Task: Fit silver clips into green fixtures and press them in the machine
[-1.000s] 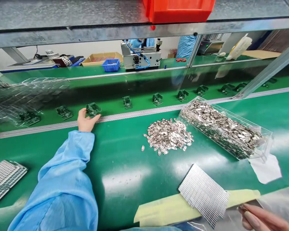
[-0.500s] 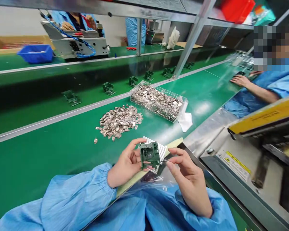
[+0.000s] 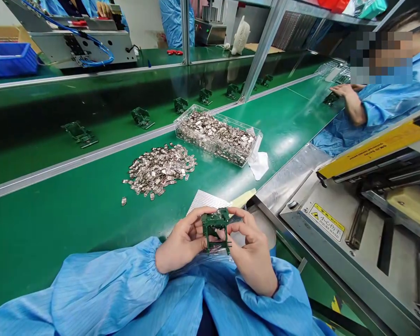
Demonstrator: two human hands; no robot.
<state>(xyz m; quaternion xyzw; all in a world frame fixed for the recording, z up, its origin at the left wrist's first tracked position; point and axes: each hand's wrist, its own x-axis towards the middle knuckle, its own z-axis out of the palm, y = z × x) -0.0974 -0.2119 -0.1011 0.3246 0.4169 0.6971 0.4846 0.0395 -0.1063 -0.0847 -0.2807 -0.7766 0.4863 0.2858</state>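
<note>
- The left hand (image 3: 177, 245) and right hand (image 3: 254, 256) are holding one green frame (image 3: 206, 229) between them, fingers pinching opposite sides, by the near edge of the bench (image 3: 73, 210).
- Good handling is probably calling for a steady left hold, the right fingers pressing gently and sparing the thin prongs.
- About seven other green frames (image 3: 143, 117) are lying beyond the rail (image 3: 91, 157), one partly hiding behind the post (image 3: 265, 44).
- One heap of metal pieces (image 3: 159, 170) and one filled clear box (image 3: 213, 135) are sitting here, their contents defying counting.
</note>
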